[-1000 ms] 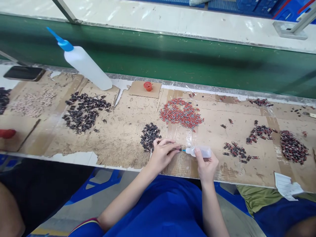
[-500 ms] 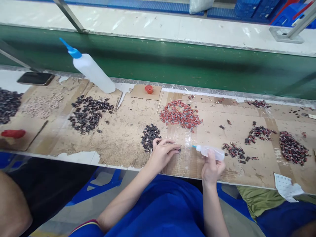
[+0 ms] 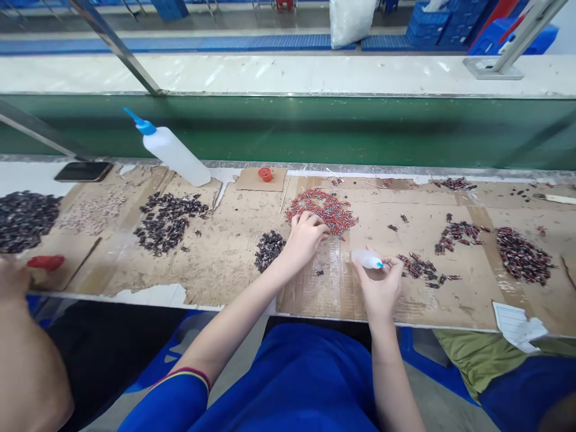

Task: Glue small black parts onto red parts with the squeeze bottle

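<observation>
My left hand (image 3: 304, 236) reaches forward to the near edge of a pile of small red parts (image 3: 322, 211), its fingers curled down onto them. What they hold, if anything, is hidden. My right hand (image 3: 380, 283) grips a small white squeeze bottle (image 3: 365, 259) with a blue tip that points to the right. A heap of small black parts (image 3: 268, 249) lies just left of my left wrist. One loose dark part (image 3: 318, 273) rests on the cardboard between my hands.
Cardboard (image 3: 216, 258) covers the bench. A large white bottle with a blue nozzle (image 3: 171, 153) leans at the back left, with a red cap (image 3: 265, 174) nearby. Dark and mixed part piles (image 3: 522, 263) lie left and right. A phone (image 3: 83, 171) and another person's arm (image 3: 27, 354) are at left.
My left hand let go of the part near the black heap and moved forward to the red pile. My right hand turned the small bottle so its tip points right.
</observation>
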### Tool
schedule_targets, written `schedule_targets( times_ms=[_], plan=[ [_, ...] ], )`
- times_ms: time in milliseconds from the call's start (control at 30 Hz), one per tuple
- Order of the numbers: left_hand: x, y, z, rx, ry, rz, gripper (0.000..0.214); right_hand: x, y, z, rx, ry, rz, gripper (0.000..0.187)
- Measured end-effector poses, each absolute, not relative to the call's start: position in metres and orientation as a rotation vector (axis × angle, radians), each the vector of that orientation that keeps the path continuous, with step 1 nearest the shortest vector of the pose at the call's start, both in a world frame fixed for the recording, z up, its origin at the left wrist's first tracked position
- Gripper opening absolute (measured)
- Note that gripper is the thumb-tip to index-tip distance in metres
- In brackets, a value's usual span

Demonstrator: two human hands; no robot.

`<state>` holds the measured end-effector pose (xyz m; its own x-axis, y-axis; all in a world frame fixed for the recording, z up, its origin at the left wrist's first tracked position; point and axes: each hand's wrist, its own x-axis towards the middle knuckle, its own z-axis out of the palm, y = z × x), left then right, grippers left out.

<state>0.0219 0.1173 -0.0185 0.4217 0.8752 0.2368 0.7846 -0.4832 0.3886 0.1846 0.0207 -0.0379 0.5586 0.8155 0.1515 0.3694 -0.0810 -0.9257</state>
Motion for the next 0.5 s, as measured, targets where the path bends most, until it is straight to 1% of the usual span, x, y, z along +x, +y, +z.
schedule_targets(
  times_ms=[67,167,300,367,500],
  plan=[
    [0.027,0.122,-0.022,2.532,1.447,0.548,0.011,0.185,0.024,-0.037,-1.757,-1.029,0.460,0.049],
    [0.027,0.126,-0.025,2.592,1.429,0.470,0.016,0.185,0.026,-0.038,-1.798,-1.045,0.423,0.052],
    [0.020,0.129,-0.026,2.653,1.395,0.404,0.023,0.182,0.016,-0.041,-1.677,-1.070,0.324,0.062],
    [0.015,0.128,-0.027,2.696,1.384,0.374,0.025,0.179,0.006,-0.042,-1.608,-1.084,0.245,0.061],
    [0.006,0.124,-0.028,2.786,1.371,0.355,0.026,0.172,-0.011,-0.040,-1.498,-1.137,0.089,0.052]
  ],
)
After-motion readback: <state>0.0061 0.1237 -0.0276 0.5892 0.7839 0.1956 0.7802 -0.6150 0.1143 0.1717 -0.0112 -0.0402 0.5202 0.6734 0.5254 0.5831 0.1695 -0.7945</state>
